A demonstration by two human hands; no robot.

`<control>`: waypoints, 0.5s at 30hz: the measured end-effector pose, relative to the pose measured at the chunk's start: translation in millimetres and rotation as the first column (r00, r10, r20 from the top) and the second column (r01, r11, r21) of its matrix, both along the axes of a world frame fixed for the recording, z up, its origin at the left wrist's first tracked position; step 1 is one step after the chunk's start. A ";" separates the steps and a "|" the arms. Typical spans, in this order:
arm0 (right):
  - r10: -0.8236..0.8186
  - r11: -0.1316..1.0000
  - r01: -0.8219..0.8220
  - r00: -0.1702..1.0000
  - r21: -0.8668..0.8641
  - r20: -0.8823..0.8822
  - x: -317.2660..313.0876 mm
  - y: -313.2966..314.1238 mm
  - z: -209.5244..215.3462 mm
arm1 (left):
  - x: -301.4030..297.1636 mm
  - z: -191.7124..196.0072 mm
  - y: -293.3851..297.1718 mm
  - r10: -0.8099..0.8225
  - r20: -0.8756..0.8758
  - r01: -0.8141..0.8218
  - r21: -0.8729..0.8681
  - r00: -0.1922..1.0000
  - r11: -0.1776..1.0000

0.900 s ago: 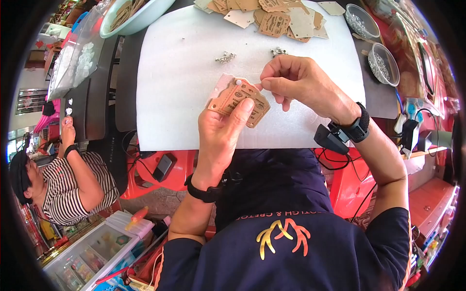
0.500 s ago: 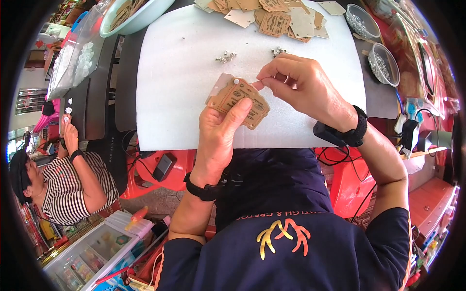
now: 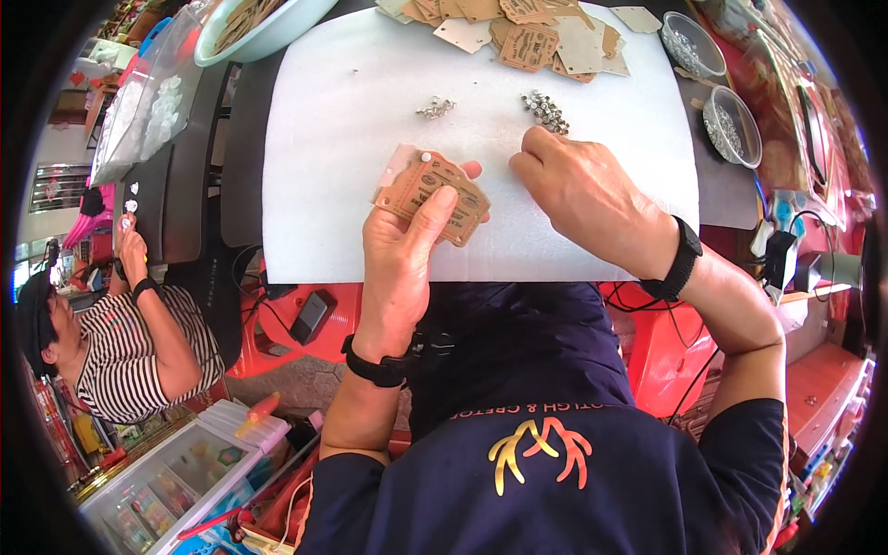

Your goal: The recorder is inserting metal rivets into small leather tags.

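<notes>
A small stack of brown printed cardboard cards (image 3: 465, 205), with notched corners and small holes, is pinched in my left hand (image 3: 398, 259), thumb on top. One paler card sticks out at its left edge. A round white bead-like stud (image 3: 426, 157) sits at the top of the front card. To the right, apart from the cards, my right hand (image 3: 601, 190) has its fingers curled together over the white sheet. What they hold, if anything, is hidden. Just beyond its fingertips lies a pile of small shiny metal pieces (image 3: 546, 111), with a smaller pile of silvery pieces (image 3: 436, 108) farther left.
A white foam sheet (image 3: 342, 194) covers the dark table. Loose cards (image 3: 527, 46) lie heaped at its far edge. Two clear bowls (image 3: 733, 125) of small parts stand at the right, a pale basin (image 3: 268, 42) far left. Another person (image 3: 139, 347) works at the left.
My right hand has moved away from the cards, rightward and slightly down, uncovering the right-hand metal pile. My left hand has shifted slightly left with the cards.
</notes>
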State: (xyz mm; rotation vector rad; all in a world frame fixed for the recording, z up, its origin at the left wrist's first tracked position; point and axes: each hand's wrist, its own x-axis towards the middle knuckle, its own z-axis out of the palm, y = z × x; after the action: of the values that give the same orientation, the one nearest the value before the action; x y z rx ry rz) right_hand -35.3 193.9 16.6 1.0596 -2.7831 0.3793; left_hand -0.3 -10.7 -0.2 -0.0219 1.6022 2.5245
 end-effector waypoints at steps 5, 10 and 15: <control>-0.011 0.995 0.010 1.000 -0.095 0.000 -6.8 4.8 -1.7 | 0.8 0.5 -1.2 -0.024 0.002 0.024 0.010 1.000 1.000; -0.043 0.987 0.055 0.996 -0.153 0.082 -18.4 6.1 -1.8 | 1.6 2.8 -1.2 -0.023 -0.007 0.023 -0.014 1.000 1.000; 0.012 0.965 0.020 0.993 -0.263 0.121 -26.3 10.9 -3.7 | 3.4 5.8 -4.1 -0.005 -0.013 0.004 -0.007 1.000 1.000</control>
State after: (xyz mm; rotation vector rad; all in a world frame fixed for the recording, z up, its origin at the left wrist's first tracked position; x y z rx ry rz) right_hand -61.6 204.9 12.8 0.9972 -2.7341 0.8142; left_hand 3.1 -14.8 5.5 -0.0024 1.6136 2.5213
